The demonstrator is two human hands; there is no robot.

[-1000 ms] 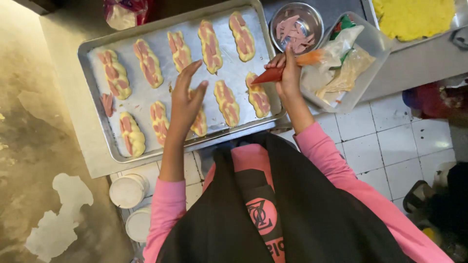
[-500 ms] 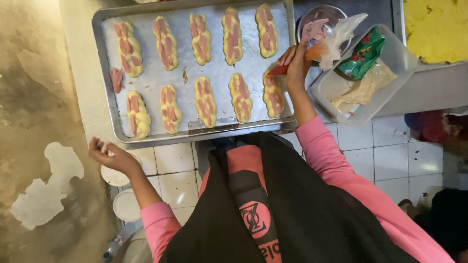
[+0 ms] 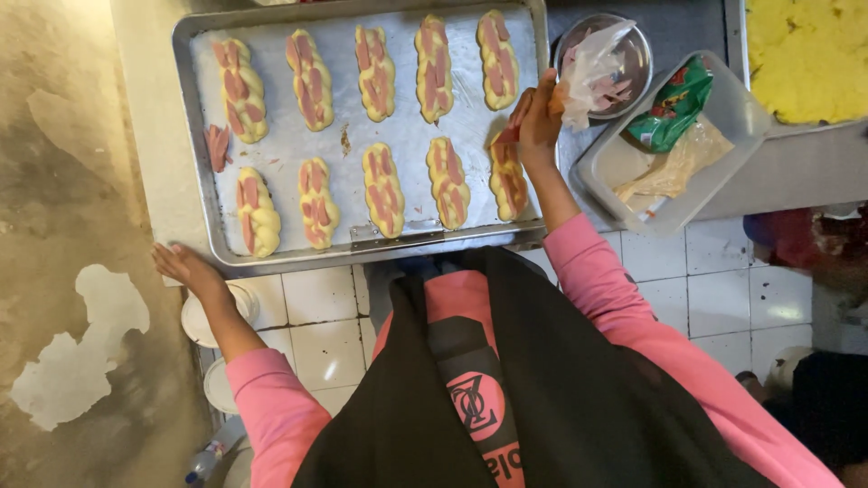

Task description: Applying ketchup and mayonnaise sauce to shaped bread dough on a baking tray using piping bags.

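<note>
In the head view, a piping bag (image 3: 579, 86) of clear plastic with an orange tip is gripped by the right hand (image 3: 540, 117), fingers closed round its neck. The hand is held over the right edge of the metal baking tray (image 3: 289, 145), directly above the last roll (image 3: 508, 176) in the lower row, and the bag's loose end is draped over a small metal bowl (image 3: 633, 45) behind it. The tip is largely hidden by the fingers, so whether it touches the roll cannot be told. The left hand (image 3: 185, 267) is held open and empty, palm flat, just beside the tray's lower left corner. Ten rolls are laid out in two rows. A clear plastic tub (image 3: 723, 117) of packets is set to the right, near the bowl.
</note>
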